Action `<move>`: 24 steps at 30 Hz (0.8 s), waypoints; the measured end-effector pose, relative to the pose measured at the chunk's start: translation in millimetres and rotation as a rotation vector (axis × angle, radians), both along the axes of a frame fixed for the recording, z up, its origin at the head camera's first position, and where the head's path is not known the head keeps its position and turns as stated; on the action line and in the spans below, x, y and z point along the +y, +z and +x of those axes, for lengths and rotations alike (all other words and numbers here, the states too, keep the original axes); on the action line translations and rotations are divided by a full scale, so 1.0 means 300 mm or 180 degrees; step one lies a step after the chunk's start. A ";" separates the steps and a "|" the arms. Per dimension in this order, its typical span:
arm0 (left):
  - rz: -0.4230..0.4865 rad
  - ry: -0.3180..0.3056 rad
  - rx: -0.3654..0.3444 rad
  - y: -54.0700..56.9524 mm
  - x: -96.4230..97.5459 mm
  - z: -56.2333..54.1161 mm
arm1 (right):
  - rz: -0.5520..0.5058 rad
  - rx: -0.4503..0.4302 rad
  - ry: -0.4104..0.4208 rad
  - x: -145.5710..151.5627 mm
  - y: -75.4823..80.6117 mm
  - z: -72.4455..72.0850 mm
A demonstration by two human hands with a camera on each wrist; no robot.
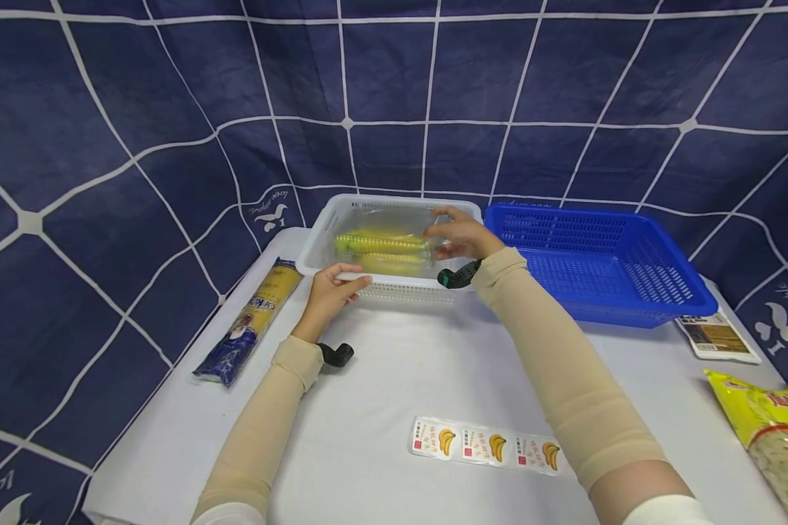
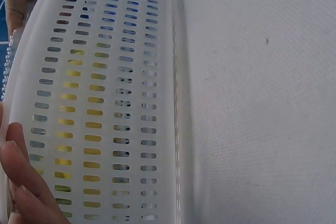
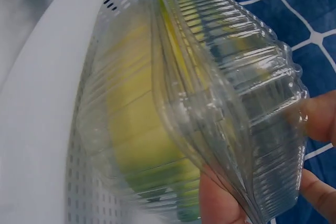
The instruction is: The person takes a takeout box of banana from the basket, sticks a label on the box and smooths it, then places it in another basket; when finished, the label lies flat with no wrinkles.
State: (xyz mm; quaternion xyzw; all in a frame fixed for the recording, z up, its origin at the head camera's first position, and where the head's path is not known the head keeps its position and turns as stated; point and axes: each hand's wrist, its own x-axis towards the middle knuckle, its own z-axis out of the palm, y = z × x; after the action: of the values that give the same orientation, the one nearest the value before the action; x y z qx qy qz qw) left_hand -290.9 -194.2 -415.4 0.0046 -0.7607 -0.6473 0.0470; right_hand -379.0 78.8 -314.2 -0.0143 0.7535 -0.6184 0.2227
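Observation:
A clear ribbed plastic clamshell box [image 1: 382, 248] with yellow, green-ended produce inside lies in the white perforated basket [image 1: 407, 281] at the back. The ribbed plastic blurs what kind the produce is. My right hand [image 1: 462, 233] holds the right end of the box, thumb on one side and fingers on the other, as the right wrist view shows of the clamshell [image 3: 220, 103]. At the basket's front left, my left hand [image 1: 328, 295] grips the rim. In the left wrist view, yellow shows through the slots of the basket wall [image 2: 107, 98].
A blue basket [image 1: 630, 310] stands right of the white one. A blue-and-gold noodle packet [image 1: 252, 321] lies at left. A banana sticker strip [image 1: 486, 445] lies in front. At right are a brown-and-white packet [image 1: 719, 335] and a yellow bag [image 1: 771, 430]. A tiled-pattern cloth hangs behind.

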 end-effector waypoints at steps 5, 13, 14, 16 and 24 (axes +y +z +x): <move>-0.0014 0.0008 0.0001 -0.003 0.002 -0.005 | -0.0203 -0.0014 -0.0042 0.044 0.025 0.011; -0.0022 0.0014 0.0024 0.001 0.002 -0.008 | -0.0366 0.0261 0.0154 0.141 0.053 0.051; -0.0019 0.0017 0.0022 0.001 0.002 -0.009 | -0.0360 0.0291 0.0154 0.151 0.057 0.057; -0.0019 0.0017 0.0015 0.001 0.002 -0.009 | -0.0350 0.0314 0.0139 0.171 0.066 0.068; 0.0005 0.0011 0.0028 -0.004 0.006 -0.005 | -0.0273 0.0502 0.0053 0.243 0.098 0.132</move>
State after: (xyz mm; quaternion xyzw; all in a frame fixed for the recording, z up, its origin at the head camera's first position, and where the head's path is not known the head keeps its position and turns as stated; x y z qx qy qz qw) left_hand -292.5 -192.4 -416.5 0.0031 -0.7600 -0.6478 0.0514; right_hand -339.4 151.7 -284.9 -0.0788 0.7413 -0.6453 0.1670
